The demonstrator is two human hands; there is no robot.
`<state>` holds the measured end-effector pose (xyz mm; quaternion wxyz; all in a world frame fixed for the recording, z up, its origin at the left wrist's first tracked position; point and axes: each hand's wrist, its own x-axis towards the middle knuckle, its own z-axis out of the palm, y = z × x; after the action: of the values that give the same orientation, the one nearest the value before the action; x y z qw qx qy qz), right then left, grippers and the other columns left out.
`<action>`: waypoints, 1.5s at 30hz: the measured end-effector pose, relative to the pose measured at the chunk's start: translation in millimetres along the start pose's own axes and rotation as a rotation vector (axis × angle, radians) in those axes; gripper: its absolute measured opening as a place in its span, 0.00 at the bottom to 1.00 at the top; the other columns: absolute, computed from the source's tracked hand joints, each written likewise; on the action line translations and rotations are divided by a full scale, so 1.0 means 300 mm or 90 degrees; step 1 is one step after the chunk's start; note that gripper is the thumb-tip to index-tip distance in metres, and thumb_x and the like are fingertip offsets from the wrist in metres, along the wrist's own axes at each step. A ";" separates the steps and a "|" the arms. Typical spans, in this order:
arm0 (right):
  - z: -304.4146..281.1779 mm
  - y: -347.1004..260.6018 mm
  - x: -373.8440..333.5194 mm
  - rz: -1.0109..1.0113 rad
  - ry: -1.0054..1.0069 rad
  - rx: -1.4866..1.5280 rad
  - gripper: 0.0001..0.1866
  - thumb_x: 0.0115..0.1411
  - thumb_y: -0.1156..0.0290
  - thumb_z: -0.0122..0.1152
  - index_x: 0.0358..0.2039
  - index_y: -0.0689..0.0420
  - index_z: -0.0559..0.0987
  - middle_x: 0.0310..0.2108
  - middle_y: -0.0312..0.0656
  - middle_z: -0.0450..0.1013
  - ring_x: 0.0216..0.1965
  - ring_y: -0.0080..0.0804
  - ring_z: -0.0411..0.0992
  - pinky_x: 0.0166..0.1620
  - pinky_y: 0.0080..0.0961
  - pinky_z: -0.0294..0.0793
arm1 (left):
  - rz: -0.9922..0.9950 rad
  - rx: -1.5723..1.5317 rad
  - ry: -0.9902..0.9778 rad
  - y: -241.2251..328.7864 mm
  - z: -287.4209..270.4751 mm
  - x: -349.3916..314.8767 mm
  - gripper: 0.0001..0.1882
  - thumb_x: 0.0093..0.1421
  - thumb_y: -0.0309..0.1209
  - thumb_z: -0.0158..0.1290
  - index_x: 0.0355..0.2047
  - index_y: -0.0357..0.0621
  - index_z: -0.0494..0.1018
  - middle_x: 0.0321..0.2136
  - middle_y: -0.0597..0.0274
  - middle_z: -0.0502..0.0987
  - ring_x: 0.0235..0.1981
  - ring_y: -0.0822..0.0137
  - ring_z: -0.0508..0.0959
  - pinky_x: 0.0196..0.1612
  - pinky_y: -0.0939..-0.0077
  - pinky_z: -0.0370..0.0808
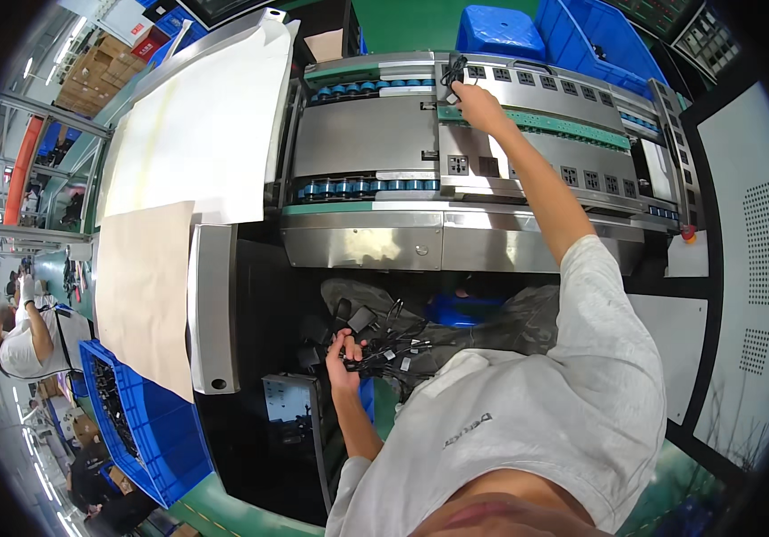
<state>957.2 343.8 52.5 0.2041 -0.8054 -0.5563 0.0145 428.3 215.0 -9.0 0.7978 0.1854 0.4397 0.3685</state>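
Note:
My right hand (481, 106) reaches out to the conveyor line. Its fingers are closed on a bundled black cable (453, 76), held over the far row of sockets (501, 74). My left hand (346, 351) is down by my lap. Its fingers curl round part of a tangle of black power adapters with cables (393, 354), which lies across my lap. Which of these adapters it grips is partly hidden.
The steel conveyor (362, 134) has blue rollers, a green strip (563, 130) and two rows of sockets. A red button (689, 234) sits at its right end. Left are white sheeting (196, 125), brown card (143, 286) and a blue crate (165, 447). Another person (31, 336) works far left.

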 end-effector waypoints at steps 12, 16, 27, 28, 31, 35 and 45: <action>0.059 0.050 0.014 -0.036 0.060 -0.008 0.11 0.50 0.79 0.55 0.35 0.61 0.69 0.35 0.53 0.71 0.38 0.54 0.70 0.41 0.44 0.70 | 0.011 0.040 -0.002 0.010 0.045 -0.005 0.10 0.64 0.32 0.41 0.35 0.37 0.68 0.12 0.68 0.58 0.15 0.71 0.62 0.40 0.71 0.68; -0.036 0.112 -0.011 -0.080 0.095 -0.001 0.15 0.49 0.77 0.58 0.40 0.59 0.70 0.38 0.52 0.69 0.41 0.53 0.69 0.44 0.42 0.69 | 0.003 0.094 -0.041 -0.009 0.080 -0.021 0.10 0.64 0.32 0.41 0.35 0.37 0.68 0.12 0.68 0.58 0.16 0.71 0.64 0.40 0.71 0.68; -0.151 0.032 -0.444 -0.060 0.300 0.092 0.15 0.54 0.71 0.57 0.44 0.57 0.72 0.40 0.46 0.71 0.40 0.45 0.68 0.44 0.36 0.68 | 0.023 0.391 -0.182 -0.015 0.310 -0.144 0.15 0.64 0.33 0.41 0.36 0.33 0.72 0.11 0.66 0.62 0.15 0.69 0.70 0.41 0.74 0.70; -0.171 -0.053 -0.521 0.016 0.190 0.243 0.14 0.55 0.72 0.55 0.44 0.57 0.72 0.39 0.45 0.70 0.39 0.42 0.69 0.42 0.33 0.70 | 0.024 0.392 -0.178 -0.008 0.317 -0.162 0.15 0.64 0.33 0.41 0.36 0.33 0.72 0.11 0.66 0.62 0.15 0.69 0.70 0.41 0.74 0.70; -0.114 -0.267 -0.805 0.114 -0.038 0.584 0.17 0.62 0.66 0.51 0.50 0.56 0.71 0.38 0.41 0.73 0.38 0.26 0.71 0.44 0.23 0.71 | 0.009 0.472 -0.293 -0.016 0.370 -0.193 0.18 0.66 0.35 0.39 0.40 0.33 0.72 0.12 0.67 0.64 0.16 0.71 0.71 0.42 0.76 0.70; -0.100 -0.445 -1.052 0.143 -0.436 0.774 0.21 0.64 0.65 0.49 0.56 0.56 0.64 0.44 0.39 0.69 0.41 0.25 0.69 0.46 0.23 0.70 | -0.036 0.511 -0.341 -0.051 0.449 -0.220 0.20 0.67 0.37 0.36 0.41 0.34 0.73 0.12 0.68 0.64 0.17 0.73 0.71 0.41 0.79 0.70; -0.209 -0.459 -1.109 0.156 -0.082 1.070 0.27 0.60 0.65 0.53 0.58 0.53 0.58 0.39 0.39 0.67 0.38 0.26 0.70 0.37 0.23 0.74 | -0.020 0.386 -0.243 -0.121 0.493 -0.211 0.20 0.67 0.38 0.36 0.42 0.33 0.71 0.21 0.64 0.72 0.28 0.67 0.75 0.41 0.74 0.71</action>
<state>723.8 65.2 89.6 0.6991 -0.4388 -0.2800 0.4902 546.0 147.6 84.6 0.7797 0.4726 0.3749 0.1680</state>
